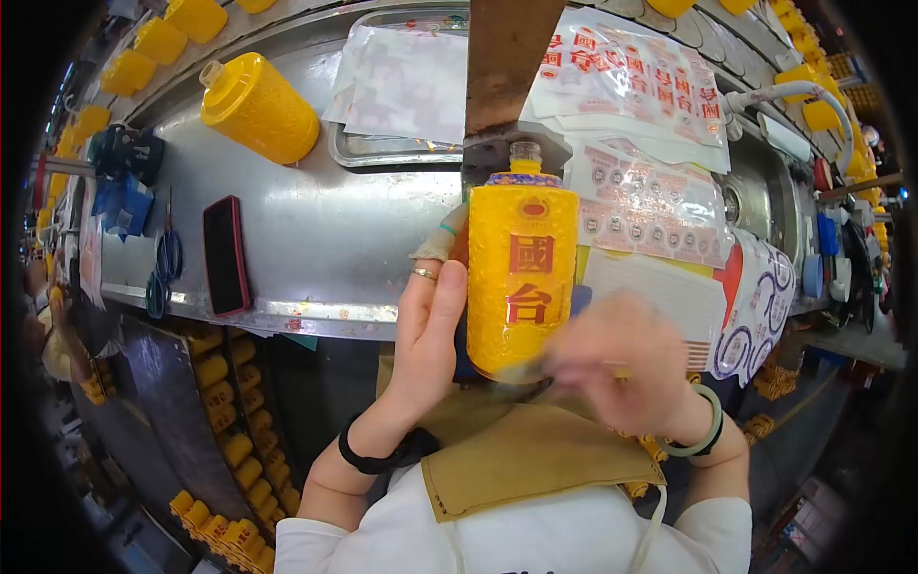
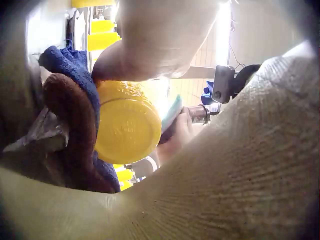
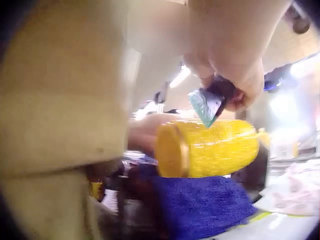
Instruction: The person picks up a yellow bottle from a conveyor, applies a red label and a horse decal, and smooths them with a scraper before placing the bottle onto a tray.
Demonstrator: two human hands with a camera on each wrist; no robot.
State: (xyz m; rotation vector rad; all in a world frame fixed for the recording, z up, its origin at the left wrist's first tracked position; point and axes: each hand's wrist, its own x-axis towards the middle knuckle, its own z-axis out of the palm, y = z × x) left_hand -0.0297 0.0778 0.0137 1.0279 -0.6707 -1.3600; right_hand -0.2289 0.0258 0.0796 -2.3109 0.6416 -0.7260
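Observation:
A yellow bottle [image 1: 521, 277] with red characters and a clear neck lies with its neck away from the body. My left hand [image 1: 427, 320] holds its left side, a ring and a cloth finger cover on its fingers. My right hand [image 1: 622, 364], blurred, pinches a dark-handled tool with a pale green blade [image 3: 205, 107] by the bottle's base end. In the right wrist view the bottle [image 3: 210, 147] rests above a blue towel [image 3: 205, 205]. The left wrist view shows the bottle's round base [image 2: 128, 130] beside the towel [image 2: 75, 70].
Another yellow bottle [image 1: 258, 107], a phone [image 1: 226, 256] and blue scissors [image 1: 164, 263] are on the metal table at left. A tray [image 1: 349, 148] holds white sheets. Printed decal sheets [image 1: 650, 206] cover the right side near a sink [image 1: 755, 191]. A brown upright panel [image 1: 509, 57] stands ahead.

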